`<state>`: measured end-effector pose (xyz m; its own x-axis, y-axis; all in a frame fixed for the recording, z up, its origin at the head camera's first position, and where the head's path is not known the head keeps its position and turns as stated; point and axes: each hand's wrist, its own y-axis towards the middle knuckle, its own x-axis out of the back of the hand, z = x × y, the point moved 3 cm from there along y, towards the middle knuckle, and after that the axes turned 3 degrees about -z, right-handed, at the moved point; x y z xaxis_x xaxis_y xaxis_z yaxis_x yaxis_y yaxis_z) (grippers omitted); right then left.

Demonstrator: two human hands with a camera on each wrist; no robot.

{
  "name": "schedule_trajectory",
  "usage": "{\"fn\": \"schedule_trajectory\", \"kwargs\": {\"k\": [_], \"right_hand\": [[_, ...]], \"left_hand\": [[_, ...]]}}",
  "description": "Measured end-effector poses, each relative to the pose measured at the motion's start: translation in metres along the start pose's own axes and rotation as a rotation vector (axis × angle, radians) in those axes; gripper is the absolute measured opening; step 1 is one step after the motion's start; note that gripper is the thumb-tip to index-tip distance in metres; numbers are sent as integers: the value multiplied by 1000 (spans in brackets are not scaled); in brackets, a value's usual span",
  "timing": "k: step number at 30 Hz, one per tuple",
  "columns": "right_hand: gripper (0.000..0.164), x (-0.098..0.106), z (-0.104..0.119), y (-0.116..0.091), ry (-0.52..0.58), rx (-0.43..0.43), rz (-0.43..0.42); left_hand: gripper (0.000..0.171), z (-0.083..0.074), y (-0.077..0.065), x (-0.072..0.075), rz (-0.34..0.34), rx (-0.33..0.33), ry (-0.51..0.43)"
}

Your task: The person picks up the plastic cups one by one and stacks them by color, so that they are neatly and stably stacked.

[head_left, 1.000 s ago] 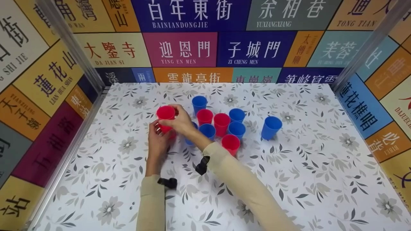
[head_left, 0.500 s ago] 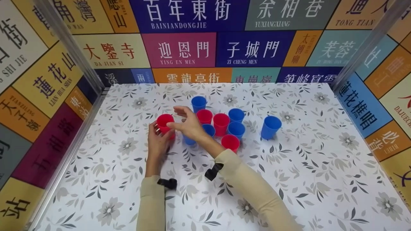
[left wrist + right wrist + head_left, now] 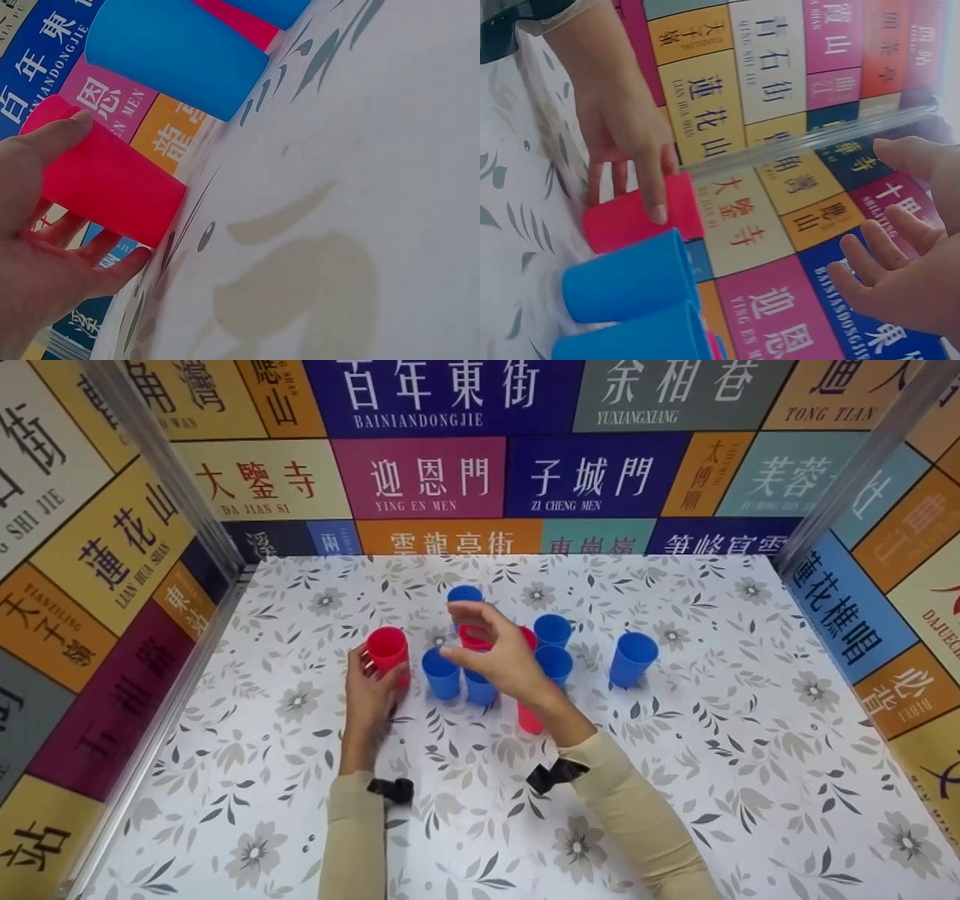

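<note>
My left hand (image 3: pixel 367 694) grips an upright red plastic cup (image 3: pixel 388 649) at the left of the cluster, thumb on the near side and fingers round the far side. The left wrist view shows this red cup (image 3: pixel 112 176) with its base at the tabletop. My right hand (image 3: pixel 504 660) is held over the middle of the cups, fingers spread and holding nothing. Beneath and beside it stand two blue cups, one at the left (image 3: pixel 441 675) and one partly covered by the palm (image 3: pixel 480 690). A red cup (image 3: pixel 531 718) in front is partly hidden by my right wrist.
Behind my right hand are a blue cup (image 3: pixel 465 595) and partly hidden red cups (image 3: pixel 474 637). Two blue cups (image 3: pixel 553 628) stand right of it, and a lone blue cup (image 3: pixel 634 660) farther right. Printed sign panels (image 3: pixel 435 476) wall the flower-patterned table (image 3: pixel 712 795).
The red cup in my left hand has come down onto the table. My right hand has let go of it and moved right, over the other cups.
</note>
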<state>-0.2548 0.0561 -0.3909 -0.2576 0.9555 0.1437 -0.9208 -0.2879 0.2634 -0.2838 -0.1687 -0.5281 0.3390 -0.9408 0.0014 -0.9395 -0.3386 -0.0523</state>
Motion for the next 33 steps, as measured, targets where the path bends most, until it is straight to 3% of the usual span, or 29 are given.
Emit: {"fn": "schedule_trajectory", "kwargs": {"k": [6, 13, 23, 33], "right_hand": [[57, 29, 5, -17, -6, 101, -35], [56, 61, -2, -31, 16, 157, -79], [55, 96, -23, -44, 7, 151, -77], [57, 109, -52, -56, -77, 116, -5]], "left_hand": [[71, -1, 1, -1, 8, 30, -29], [71, 1, 2, -1, 0, 12, -5], [71, 0, 1, -1, 2, 62, 5], [71, 1, 2, 1, 5, 48, -8]]}}
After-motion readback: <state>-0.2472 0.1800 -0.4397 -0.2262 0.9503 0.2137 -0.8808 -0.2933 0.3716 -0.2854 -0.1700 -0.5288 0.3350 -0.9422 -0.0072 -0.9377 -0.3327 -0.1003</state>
